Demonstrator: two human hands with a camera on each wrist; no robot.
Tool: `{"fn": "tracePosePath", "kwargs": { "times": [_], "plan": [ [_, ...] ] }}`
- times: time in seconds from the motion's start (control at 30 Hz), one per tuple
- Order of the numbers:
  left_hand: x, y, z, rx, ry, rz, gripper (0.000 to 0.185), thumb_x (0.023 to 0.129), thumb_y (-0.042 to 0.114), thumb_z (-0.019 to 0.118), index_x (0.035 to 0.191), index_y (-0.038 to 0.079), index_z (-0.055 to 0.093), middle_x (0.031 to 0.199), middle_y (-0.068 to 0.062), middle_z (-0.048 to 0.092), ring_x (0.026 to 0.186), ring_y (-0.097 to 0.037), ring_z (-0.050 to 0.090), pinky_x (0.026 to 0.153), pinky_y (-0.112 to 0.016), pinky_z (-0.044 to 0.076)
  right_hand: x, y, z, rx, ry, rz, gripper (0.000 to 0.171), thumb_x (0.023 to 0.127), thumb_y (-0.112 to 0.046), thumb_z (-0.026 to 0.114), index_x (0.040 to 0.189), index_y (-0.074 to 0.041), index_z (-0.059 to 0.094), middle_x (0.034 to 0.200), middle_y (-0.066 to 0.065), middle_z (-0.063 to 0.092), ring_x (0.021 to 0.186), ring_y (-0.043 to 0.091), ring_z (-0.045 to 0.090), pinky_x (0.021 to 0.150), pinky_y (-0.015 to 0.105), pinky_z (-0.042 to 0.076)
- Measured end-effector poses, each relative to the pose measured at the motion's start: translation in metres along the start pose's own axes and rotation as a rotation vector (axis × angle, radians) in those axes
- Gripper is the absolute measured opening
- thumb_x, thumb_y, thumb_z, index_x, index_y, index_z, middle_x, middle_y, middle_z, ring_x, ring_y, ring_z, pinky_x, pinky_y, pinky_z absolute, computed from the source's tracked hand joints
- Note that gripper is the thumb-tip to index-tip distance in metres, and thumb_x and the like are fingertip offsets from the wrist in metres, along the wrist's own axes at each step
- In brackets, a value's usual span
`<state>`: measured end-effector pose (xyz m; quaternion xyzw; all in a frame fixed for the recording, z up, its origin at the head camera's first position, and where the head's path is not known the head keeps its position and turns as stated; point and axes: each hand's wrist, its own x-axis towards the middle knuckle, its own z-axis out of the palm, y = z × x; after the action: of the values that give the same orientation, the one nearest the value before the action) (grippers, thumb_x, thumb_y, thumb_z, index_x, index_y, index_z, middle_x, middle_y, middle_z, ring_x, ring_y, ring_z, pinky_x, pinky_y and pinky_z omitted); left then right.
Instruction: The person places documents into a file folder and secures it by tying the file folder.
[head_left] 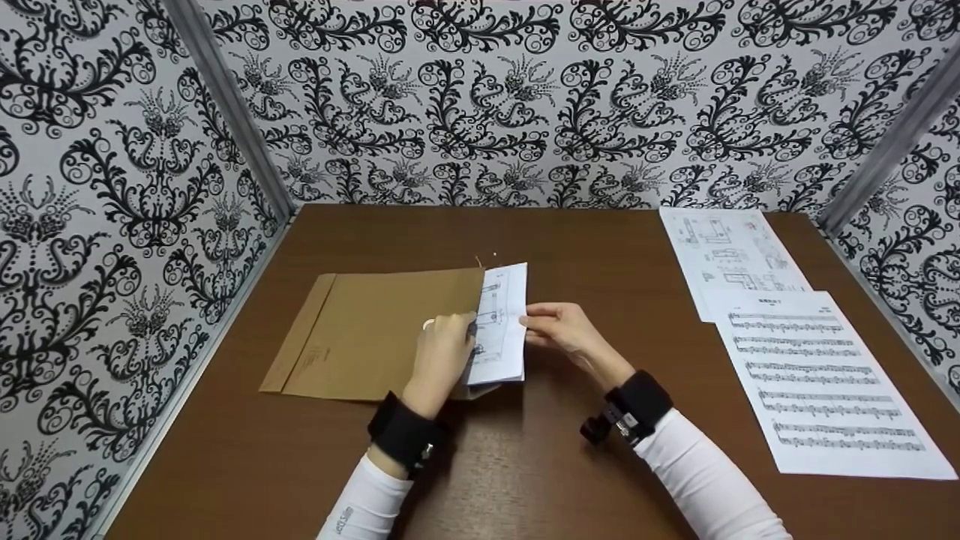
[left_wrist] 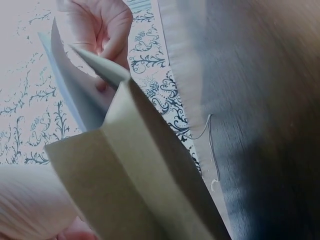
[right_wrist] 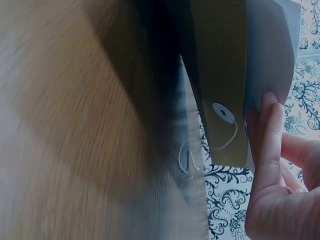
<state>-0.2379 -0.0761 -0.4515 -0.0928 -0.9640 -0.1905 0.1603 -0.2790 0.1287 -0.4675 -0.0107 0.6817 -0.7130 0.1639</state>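
A brown paper envelope (head_left: 375, 330) lies with its mouth toward the right. From that mouth stick out folded white sheets (head_left: 504, 322) printed with line drawings. My left hand (head_left: 444, 346) grips the envelope near its opening, fingers curled over the edge. At the outer edge of the sheets my right hand (head_left: 566, 330) pinches the paper between thumb and fingers. The right wrist view shows the envelope's white button (right_wrist: 223, 112) with a string (right_wrist: 235, 135) hanging from it. Inside the envelope, the rest of the sheets is hidden.
On the right of the brown table (head_left: 592, 255) lies a sheet of music (head_left: 832, 401). It overlaps a sheet with technical drawings (head_left: 727, 259) farther back. Patterned walls (head_left: 480, 105) stand behind and at both sides.
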Motion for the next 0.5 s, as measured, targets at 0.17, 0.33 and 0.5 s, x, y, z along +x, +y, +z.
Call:
{"fn": "tracePosePath", "kwargs": {
  "times": [0.17,0.33,0.5],
  "plan": [
    [0.000,0.001,0.000,-0.024,-0.025,-0.011,0.029,0.087,0.003,0.076,0.115,0.008,0.078,0.105,-0.016,0.080,0.085,-0.037,0.076,0.067,-0.047,0.059,0.002,0.001,0.004,0.008,0.012,-0.004,0.047,0.096,0.000,0.063,0.136,0.020,0.051,0.091,0.003,0.075,0.074,0.006,0.073,0.074,0.020,0.062],
    [0.000,-0.001,0.002,-0.038,-0.020,0.003,0.029,0.086,0.002,0.075,0.113,0.008,0.078,0.103,-0.016,0.080,0.084,-0.038,0.075,0.066,-0.048,0.058,0.007,0.007,0.007,-0.007,0.017,-0.006,0.044,0.096,0.000,0.064,0.134,0.020,0.053,0.090,0.003,0.076,0.072,0.006,0.073,0.073,0.020,0.062],
    [-0.001,-0.005,0.005,-0.056,-0.018,0.009,0.023,0.085,0.000,0.075,0.107,0.007,0.079,0.097,-0.018,0.079,0.080,-0.039,0.075,0.065,-0.049,0.057,0.010,0.017,0.008,-0.016,0.020,0.017,0.044,0.095,0.000,0.064,0.134,0.018,0.054,0.089,0.002,0.075,0.072,0.005,0.072,0.071,0.019,0.061]
  ]
}}
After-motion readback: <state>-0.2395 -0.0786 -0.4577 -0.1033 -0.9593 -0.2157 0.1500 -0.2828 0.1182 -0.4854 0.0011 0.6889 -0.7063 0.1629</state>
